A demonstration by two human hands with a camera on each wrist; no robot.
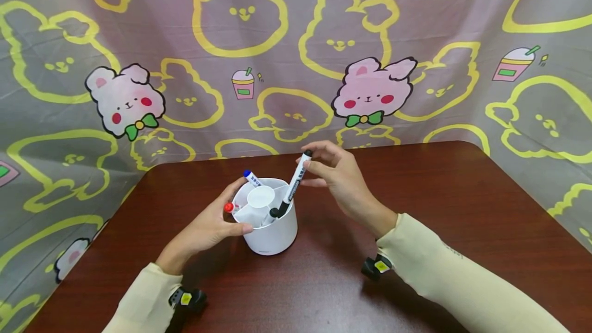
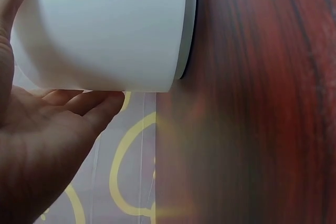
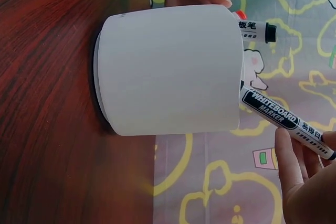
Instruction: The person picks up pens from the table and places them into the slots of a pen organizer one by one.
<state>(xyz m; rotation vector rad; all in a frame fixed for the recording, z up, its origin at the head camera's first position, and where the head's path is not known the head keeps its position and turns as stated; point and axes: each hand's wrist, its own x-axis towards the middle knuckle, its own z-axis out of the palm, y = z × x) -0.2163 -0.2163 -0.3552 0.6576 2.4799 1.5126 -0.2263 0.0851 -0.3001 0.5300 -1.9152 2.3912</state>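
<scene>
A white round pen holder with divided compartments stands upright on the table. My left hand grips its left side, thumb at the near rim and fingers round the far side; in the left wrist view the fingers lie along its wall. My right hand pinches a black-and-white whiteboard marker near its upper end. That marker slants down to the left, its black lower end at the holder's right rim. Inside the holder are a blue-capped marker, a red-ended marker and another black-ended marker.
The holder is on a dark reddish-brown wooden table. Behind the table hangs a grey-pink curtain with yellow cartoon outlines. Black devices are strapped at both wrists, over pale sleeves.
</scene>
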